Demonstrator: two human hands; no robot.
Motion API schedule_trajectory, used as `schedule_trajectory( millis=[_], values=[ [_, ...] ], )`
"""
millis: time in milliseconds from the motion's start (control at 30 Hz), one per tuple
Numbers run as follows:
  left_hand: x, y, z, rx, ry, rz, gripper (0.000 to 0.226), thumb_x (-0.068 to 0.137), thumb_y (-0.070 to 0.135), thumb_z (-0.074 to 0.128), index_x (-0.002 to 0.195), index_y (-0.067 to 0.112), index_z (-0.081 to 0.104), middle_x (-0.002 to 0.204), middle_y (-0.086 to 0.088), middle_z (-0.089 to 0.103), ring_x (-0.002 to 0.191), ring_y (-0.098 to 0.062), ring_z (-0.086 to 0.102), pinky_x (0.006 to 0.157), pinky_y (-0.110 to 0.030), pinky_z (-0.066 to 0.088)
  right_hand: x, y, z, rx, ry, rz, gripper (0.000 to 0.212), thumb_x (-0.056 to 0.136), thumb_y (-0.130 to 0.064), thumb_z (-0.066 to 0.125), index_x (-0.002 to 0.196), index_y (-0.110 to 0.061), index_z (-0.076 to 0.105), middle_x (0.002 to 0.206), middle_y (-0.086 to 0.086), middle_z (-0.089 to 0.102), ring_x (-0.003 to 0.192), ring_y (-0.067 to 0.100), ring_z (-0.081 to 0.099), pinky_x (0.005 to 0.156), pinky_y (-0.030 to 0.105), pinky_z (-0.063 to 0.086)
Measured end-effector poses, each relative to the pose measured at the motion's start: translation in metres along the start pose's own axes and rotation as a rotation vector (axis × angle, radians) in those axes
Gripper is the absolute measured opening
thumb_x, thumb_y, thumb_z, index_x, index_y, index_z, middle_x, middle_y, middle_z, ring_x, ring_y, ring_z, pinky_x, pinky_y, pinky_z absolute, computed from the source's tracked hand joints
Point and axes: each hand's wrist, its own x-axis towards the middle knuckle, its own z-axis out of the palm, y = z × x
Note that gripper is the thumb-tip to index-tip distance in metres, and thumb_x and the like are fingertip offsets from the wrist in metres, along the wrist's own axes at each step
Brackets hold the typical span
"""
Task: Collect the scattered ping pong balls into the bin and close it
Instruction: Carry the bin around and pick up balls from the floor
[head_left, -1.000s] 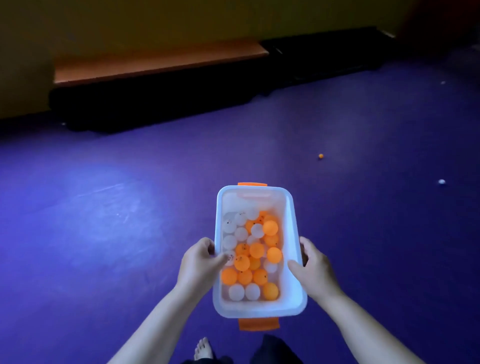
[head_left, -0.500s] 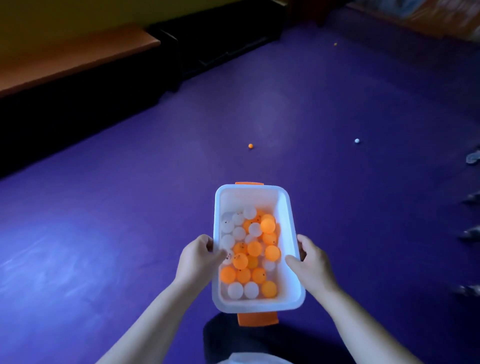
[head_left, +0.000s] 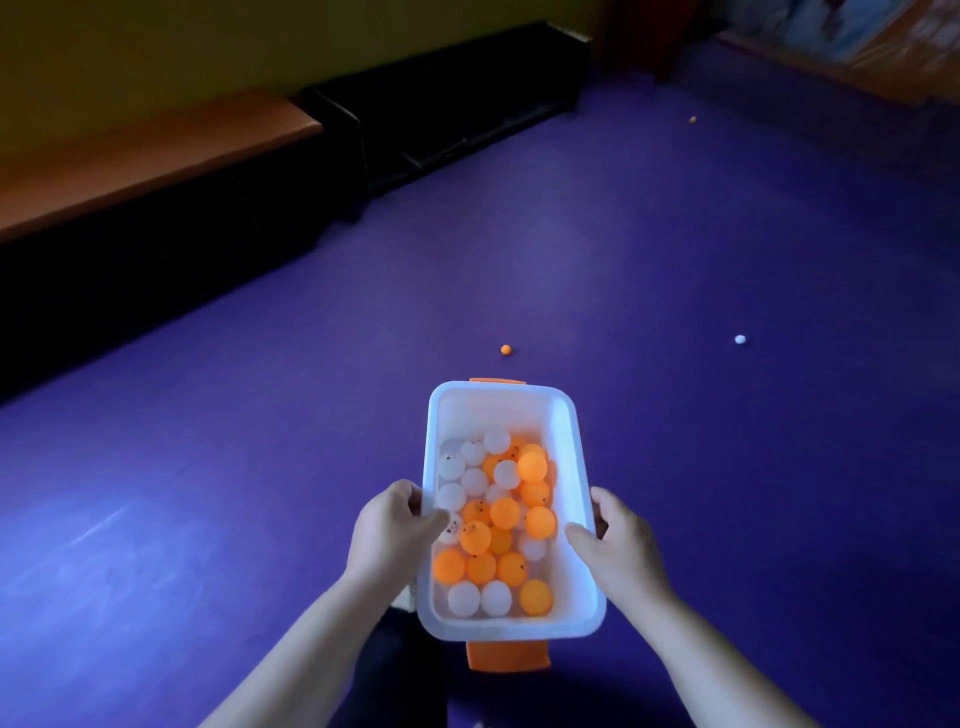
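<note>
The person is holding the white bin (head_left: 498, 410) up off the floor with both hands. The left hand (head_left: 387, 530) is gripping the left wall, thumb hooked over the rim and fingers curled round the outside. The right hand (head_left: 623, 545) is gripping the right wall the same way. Between the hands, the balls in the bin (head_left: 504, 512) are sitting in a heap, orange and white mixed. The step right now looks like carrying the bin to the next loose ball. To do it well, the person should be holding the bin flat, because the light round balls could be rolling to one end or hopping out. The orange ball (head_left: 506, 349) is lying on the floor just past the far end of the bin, so it seems the one to go for first. The white ball (head_left: 740, 340) is lying farther off, ahead of the right hand. A third ball (head_left: 692, 119), orange too, is lying far beyond that. An orange near latch (head_left: 506, 656) is hanging under the bin's end by the wrists, and a far latch (head_left: 497, 381) is peeking over the other end. No lid is showing, so closing is coming later. The floor (head_left: 260, 467) is smooth and purple, so balls may be rolling easily. Far ahead of the left hand, a bench (head_left: 145, 150) with an orange top and a low black shelf (head_left: 447, 104) are standing along a yellow wall (head_left: 208, 36). The room is looking dim.
</note>
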Motion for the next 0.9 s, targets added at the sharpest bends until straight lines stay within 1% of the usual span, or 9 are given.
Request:
schedule_trajectory(
  millis=[133,200,367,500,567,633,733,800,900],
  values=[
    [0.084,0.035,-0.009,0.0,-0.006,0.024,0.021,0.072,0.02,0.065,0.077,0.002,0.055,0.063,0.002,0.051,0.057,-0.015,0.043,0.051,-0.028,0.035,0.078,-0.034,0.002,0.025,0.038,0.003,0.021,0.079,-0.021,0.063,0.094,-0.034,0.055,0.085,-0.008,0.068,0.078,0.015,0.064,0.07,0.038,0.056],
    [0.127,0.055,-0.015,0.004,-0.027,0.044,0.02,0.072,0.02,0.065,0.077,0.003,0.056,0.063,0.002,0.052,0.056,-0.014,0.044,0.051,-0.028,0.036,0.117,-0.052,0.002,0.03,0.043,0.017,0.023,0.079,-0.023,0.064,0.1,-0.03,0.059,0.085,-0.008,0.068,0.079,0.015,0.064,0.071,0.039,0.056],
    [0.229,0.108,-0.026,0.072,-0.098,0.079,0.019,0.073,0.022,0.067,0.079,0.006,0.058,0.068,-0.001,0.058,0.058,-0.015,0.049,0.05,-0.029,0.039,0.206,-0.091,0.0,0.044,0.047,0.09,0.039,0.079,-0.026,0.065,0.117,-0.024,0.058,0.09,-0.009,0.069,0.081,0.01,0.064,0.07,0.032,0.055],
    [0.298,0.143,-0.016,0.094,-0.137,0.089,0.02,0.073,0.022,0.067,0.079,0.006,0.058,0.069,-0.004,0.06,0.059,-0.016,0.049,0.052,-0.03,0.04,0.269,-0.104,-0.005,0.065,0.077,0.148,0.049,0.077,-0.029,0.065,0.125,-0.022,0.056,0.104,-0.006,0.068,0.093,0.015,0.064,0.079,0.035,0.054],
    [0.328,0.159,-0.006,0.099,-0.158,0.089,0.021,0.072,0.022,0.066,0.08,0.004,0.057,0.068,-0.003,0.058,0.06,-0.016,0.048,0.053,-0.031,0.039,0.3,-0.107,-0.011,0.06,0.103,0.172,0.05,0.076,-0.028,0.066,0.126,-0.021,0.056,0.105,-0.004,0.068,0.095,0.016,0.063,0.081,0.035,0.054],
    [0.356,0.175,0.007,0.1,-0.171,0.082,0.021,0.073,0.021,0.066,0.081,0.004,0.058,0.069,-0.003,0.059,0.06,-0.016,0.049,0.053,-0.031,0.04,0.335,-0.11,-0.018,0.073,0.12,0.183,0.046,0.077,-0.023,0.066,0.122,-0.021,0.058,0.101,-0.005,0.068,0.092,0.015,0.063,0.079,0.034,0.053],
    [0.4,0.199,0.027,0.091,-0.156,0.05,0.02,0.074,0.02,0.066,0.081,0.003,0.058,0.069,-0.004,0.059,0.059,-0.017,0.049,0.052,-0.031,0.04,0.394,-0.113,-0.029,0.084,0.099,0.168,0.037,0.078,-0.018,0.066,0.115,-0.02,0.061,0.093,-0.008,0.068,0.085,0.013,0.063,0.073,0.03,0.051],
    [0.431,0.217,0.041,0.09,-0.127,0.024,0.018,0.075,0.019,0.065,0.081,0.004,0.058,0.068,-0.003,0.058,0.059,-0.016,0.049,0.051,-0.03,0.039,0.44,-0.113,-0.036,0.076,0.063,0.148,0.042,0.077,-0.021,0.067,0.118,-0.019,0.06,0.098,-0.006,0.068,0.089,0.013,0.063,0.076,0.03,0.052],
    [0.471,0.244,0.06,0.091,-0.07,-0.037,0.017,0.076,0.02,0.065,0.079,0.006,0.056,0.066,0.0,0.056,0.059,-0.016,0.048,0.052,-0.029,0.038,0.513,-0.113,-0.048,0.043,-0.058,0.128,0.048,0.078,-0.026,0.067,0.124,-0.019,0.056,0.105,-0.003,0.068,0.094,0.015,0.063,0.079,0.032,0.053]
  ],
)
